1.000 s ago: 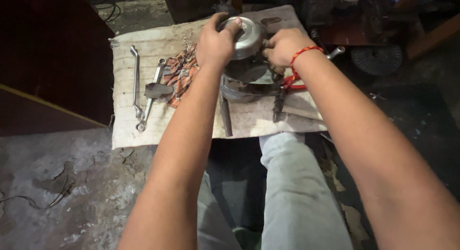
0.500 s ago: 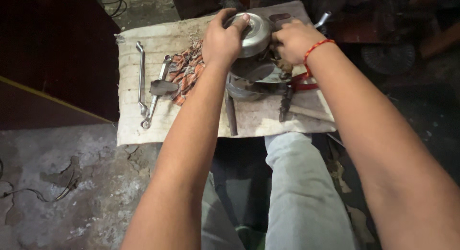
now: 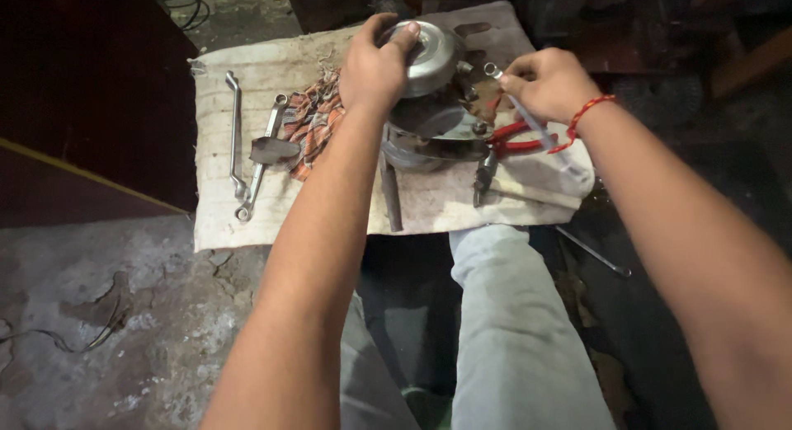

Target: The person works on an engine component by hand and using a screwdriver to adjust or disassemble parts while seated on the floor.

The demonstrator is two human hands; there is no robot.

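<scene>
A round grey metal motor housing [image 3: 429, 75] sits on a pale cloth mat [image 3: 223, 207]. My left hand [image 3: 375, 67] grips its domed top from the left side. My right hand [image 3: 549, 84], a red thread on its wrist, holds a slim ring spanner [image 3: 528, 121] by the shaft. The spanner's ring end points toward the housing's right edge, close to a bolt there. Whether the ring sits on the bolt I cannot tell.
Two long spanners [image 3: 243, 145] lie at the mat's left beside a checked rag [image 3: 309, 125]. Red-handled pliers [image 3: 520, 137], a hammer [image 3: 487, 174] and a dark rod [image 3: 390, 195] lie near the housing. My knees are below the mat; rough concrete floor lies left.
My right hand lifted off the housing's right side and now holds the spanner with its ring end at the housing's edge. My left hand kept its grip on top.
</scene>
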